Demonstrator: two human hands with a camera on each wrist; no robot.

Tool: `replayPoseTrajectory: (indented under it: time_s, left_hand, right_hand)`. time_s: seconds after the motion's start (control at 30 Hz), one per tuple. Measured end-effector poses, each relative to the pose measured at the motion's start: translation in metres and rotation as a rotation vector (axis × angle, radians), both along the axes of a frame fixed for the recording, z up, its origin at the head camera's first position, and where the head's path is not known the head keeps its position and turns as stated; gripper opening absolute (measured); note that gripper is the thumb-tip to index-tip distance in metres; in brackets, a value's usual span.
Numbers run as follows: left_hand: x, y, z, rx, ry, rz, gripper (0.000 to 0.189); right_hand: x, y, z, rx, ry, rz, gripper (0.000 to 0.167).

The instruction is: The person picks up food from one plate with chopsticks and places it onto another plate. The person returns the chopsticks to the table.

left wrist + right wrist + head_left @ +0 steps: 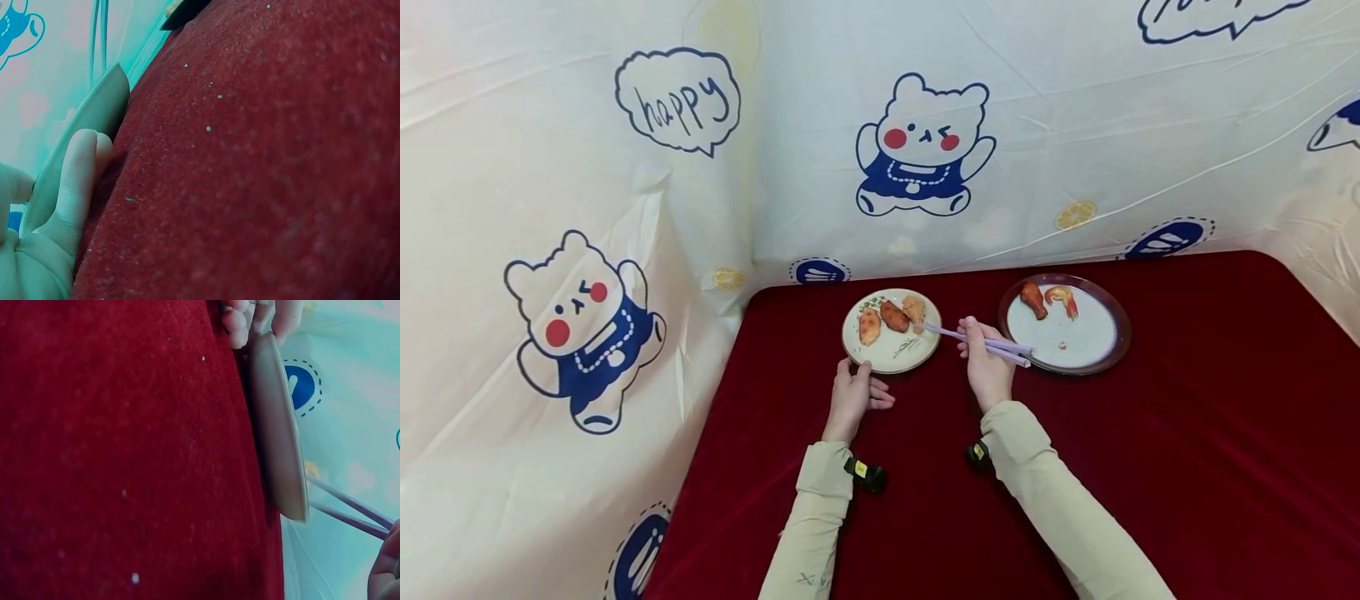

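Holding chopsticks (1009, 355) approx. crosswise, tips at pale food pc. (913, 309) by R edge of small plate (887, 354), R hand (987, 368) is nearer; L hand (852, 397) pinches its near edge.

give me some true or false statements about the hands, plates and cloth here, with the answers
1. The right hand holds the chopsticks. True.
2. The left hand touches the smaller plate. True.
3. The smaller plate bears five pieces of food. False: it bears three pieces of food.
4. The shrimp lies on the brown-rimmed plate. True.
5. The brown-rimmed plate stands left of the smaller plate. False: it stands to the right.
6. The tablecloth is blue. False: the tablecloth is dark red.
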State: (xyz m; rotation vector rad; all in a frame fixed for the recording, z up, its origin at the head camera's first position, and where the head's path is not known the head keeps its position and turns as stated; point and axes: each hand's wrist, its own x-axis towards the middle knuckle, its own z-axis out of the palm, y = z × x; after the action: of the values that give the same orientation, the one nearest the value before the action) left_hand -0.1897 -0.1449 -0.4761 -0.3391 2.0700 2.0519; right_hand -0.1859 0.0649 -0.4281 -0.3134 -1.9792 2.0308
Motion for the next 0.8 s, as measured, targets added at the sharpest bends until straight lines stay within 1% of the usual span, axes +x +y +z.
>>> replayPoseTrajectory:
  time_s: [0.13,0.23,0.37,0.43,0.67,0.8]
  left_hand:
    - [0.000,0.000,0.000,0.002,0.002,-0.002,0.064]
    - [0.000,-0.001,0.000,0.005,-0.001,-0.003,0.064]
    - [0.000,-0.001,0.000,0.007,-0.003,0.000,0.064]
    - [0.000,-0.001,0.000,0.008,-0.003,-0.001,0.064]
    - [0.000,-0.001,0.001,0.007,-0.002,0.005,0.062]
    - [0.000,-0.001,0.001,0.002,-0.002,-0.001,0.063]
  right_hand:
    - [-0.010,-0.002,-0.018,0.006,0.017,0.007,0.037]
    - [-0.013,-0.004,-0.022,0.011,0.025,0.022,0.036]
    - [-0.007,-0.007,-0.007,0.035,0.023,0.063,0.032]
    - [-0.007,-0.008,-0.007,0.054,0.037,0.072,0.032]
    - [-0.025,-0.006,-0.037,0.055,0.086,0.084,0.035]
    - [-0.026,-0.004,-0.042,0.092,0.096,0.066,0.036]
